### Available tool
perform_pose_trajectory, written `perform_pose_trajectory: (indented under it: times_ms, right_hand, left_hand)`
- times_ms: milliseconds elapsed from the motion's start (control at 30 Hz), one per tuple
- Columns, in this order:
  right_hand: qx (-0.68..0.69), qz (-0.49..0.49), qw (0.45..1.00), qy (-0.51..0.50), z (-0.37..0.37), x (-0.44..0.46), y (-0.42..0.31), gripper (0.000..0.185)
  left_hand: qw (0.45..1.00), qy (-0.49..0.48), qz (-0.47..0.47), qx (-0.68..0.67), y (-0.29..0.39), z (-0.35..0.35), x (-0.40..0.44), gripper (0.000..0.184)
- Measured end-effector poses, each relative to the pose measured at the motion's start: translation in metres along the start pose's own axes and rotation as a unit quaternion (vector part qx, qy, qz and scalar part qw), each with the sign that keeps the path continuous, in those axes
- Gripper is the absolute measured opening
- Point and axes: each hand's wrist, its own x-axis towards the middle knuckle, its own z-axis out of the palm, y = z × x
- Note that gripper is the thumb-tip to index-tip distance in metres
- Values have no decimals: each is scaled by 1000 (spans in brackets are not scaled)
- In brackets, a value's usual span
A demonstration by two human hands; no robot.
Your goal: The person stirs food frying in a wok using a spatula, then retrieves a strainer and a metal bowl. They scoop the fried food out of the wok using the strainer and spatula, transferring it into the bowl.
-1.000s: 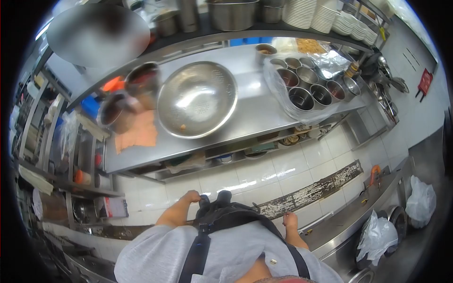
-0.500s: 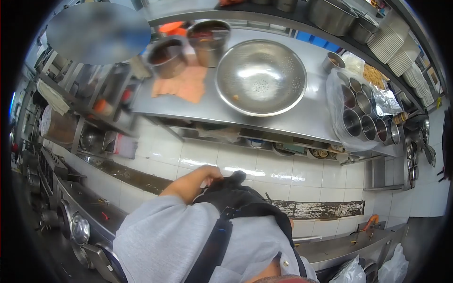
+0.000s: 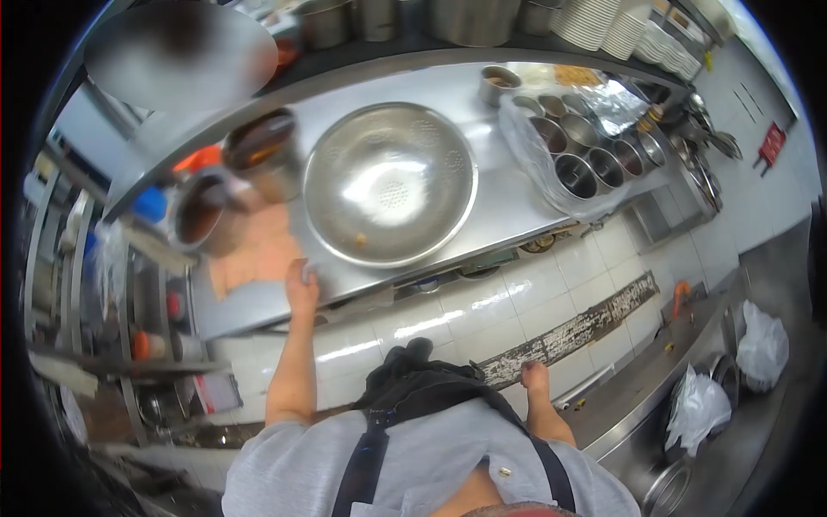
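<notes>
My left hand [image 3: 301, 284] reaches to the front edge of the steel counter [image 3: 345, 289], its fingers apart with nothing in them. Just beyond it lies an orange cloth [image 3: 254, 250]. To the right of the cloth rests a large perforated metal colander [image 3: 392, 185], with a small orange scrap near its front rim. Two metal pots with dark contents stand by the cloth, a nearer pot [image 3: 200, 211] and a farther pot [image 3: 261, 146]. My right hand [image 3: 534, 377] hangs low beside my apron, fingers curled, holding nothing that I can see.
Several metal cups [image 3: 575, 175] sit in clear plastic at the counter's right end, near crumpled foil [image 3: 618, 108]. A shelf [image 3: 405, 56] with pots and stacked white dishes overhangs the back. White plastic bags [image 3: 699, 405] lie behind me at right.
My left hand has moved from my apron forward to the counter edge. My right hand has come into sight. The view has turned, so the colander sits farther left.
</notes>
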Motion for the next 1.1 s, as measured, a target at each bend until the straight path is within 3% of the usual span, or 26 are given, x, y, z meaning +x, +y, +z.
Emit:
perform_pose_trajectory:
  times_ms: [33, 100, 167, 233, 400, 467, 700, 833, 933, 1100]
  right_hand:
    - [7, 15, 1000, 11, -3, -14, -20, 19]
    - [19, -13, 1000, 20, -3, -36, -55, 18]
    - [13, 0, 999, 39, 9, -53, -73, 16]
    - [-10, -26, 999, 37, 28, -72, -80, 20]
    - [-66, 39, 997, -13, 44, -119, -111, 23]
    - [-46, -2, 999, -4, 50, -129, -111, 21]
    - [-72, 20, 997, 18, 44, -136, -140, 21]
    - [-47, -23, 998, 29, 40, -139, -156, 19]
    - [-4, 17, 998, 57, 52, -147, -155, 19]
    - [10, 68, 998, -8, 77, -160, -143, 25]
  left_hand:
    - [1000, -11, 13, -11, -7, -1, 13, 32]
    - [988, 12, 79, 132, -29, -3, 27, 40]
    - [971, -6, 51, 234, -72, 11, 27, 48]
    - [950, -49, 9, 308, -71, 12, 22, 54]
    - [954, -91, -17, 284, -55, 3, 24, 53]
    - [955, -99, -6, 279, -56, 1, 23, 53]
    - [951, -83, 2, 298, -58, 3, 23, 52]
    - [947, -80, 8, 311, -55, 3, 25, 52]
    - [945, -80, 14, 316, -56, 2, 21, 52]
    - [939, -101, 30, 326, -69, 7, 23, 53]
